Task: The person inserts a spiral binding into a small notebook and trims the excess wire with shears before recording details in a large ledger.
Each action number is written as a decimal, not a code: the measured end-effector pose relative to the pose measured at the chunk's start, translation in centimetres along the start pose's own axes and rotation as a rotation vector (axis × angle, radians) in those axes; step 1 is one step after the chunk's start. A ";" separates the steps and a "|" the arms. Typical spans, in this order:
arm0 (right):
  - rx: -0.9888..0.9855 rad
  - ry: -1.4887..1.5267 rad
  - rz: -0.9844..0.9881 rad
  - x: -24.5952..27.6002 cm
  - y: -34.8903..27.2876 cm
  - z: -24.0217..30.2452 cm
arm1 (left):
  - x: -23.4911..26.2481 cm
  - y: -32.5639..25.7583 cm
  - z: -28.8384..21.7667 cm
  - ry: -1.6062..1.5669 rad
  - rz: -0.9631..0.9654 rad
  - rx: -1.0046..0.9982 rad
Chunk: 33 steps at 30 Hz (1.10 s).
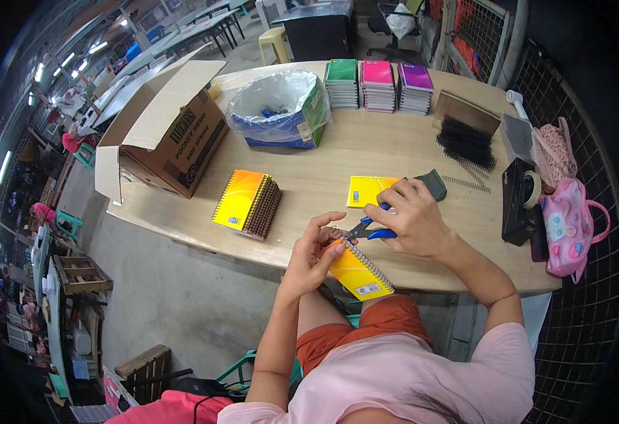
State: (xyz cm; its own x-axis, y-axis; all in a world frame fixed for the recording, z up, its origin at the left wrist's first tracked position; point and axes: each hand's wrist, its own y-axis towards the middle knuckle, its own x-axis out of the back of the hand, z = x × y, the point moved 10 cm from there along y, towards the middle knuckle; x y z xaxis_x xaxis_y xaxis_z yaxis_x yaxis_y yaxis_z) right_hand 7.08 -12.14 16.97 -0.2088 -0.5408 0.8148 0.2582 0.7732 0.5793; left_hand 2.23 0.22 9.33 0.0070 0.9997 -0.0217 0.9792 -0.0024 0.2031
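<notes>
My left hand (314,253) is closed on the top end of a small yellow and orange spiral notebook (363,274), tilted over the table's front edge. In my right hand (415,222) is a pair of pliers (380,232) with blue handles, its jaws at the end of the notebook's wire coil by my left fingers. Whether the jaws grip the wire is too small to tell. Just beyond, another yellow notebook (367,192) lies flat, partly behind my right hand. A dark green object (433,185) rests beside it. Left of my hands stands a stack of yellow notebooks (247,201).
An open cardboard box (175,145) and a plastic-lined bin (275,116) occupy the left and back. Green (341,83), pink (378,86) and purple notebook stacks (414,88) line the far edge. At right are black wire coils (465,141), a tape dispenser (520,201) and a pink bag (569,230).
</notes>
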 end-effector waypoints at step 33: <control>-0.016 -0.001 0.005 -1.1 -0.7 -0.2 | 0.6 -0.2 1.8 -0.055 -0.093 0.076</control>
State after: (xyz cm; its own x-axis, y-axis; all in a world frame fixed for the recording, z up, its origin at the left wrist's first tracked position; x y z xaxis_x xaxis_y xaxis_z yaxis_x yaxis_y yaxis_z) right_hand 7.37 -12.16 15.69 -0.2083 -0.5370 0.8175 0.2745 0.7701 0.5758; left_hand 2.38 0.79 7.48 -0.0757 0.9930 -0.0910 0.9886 0.0867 0.1230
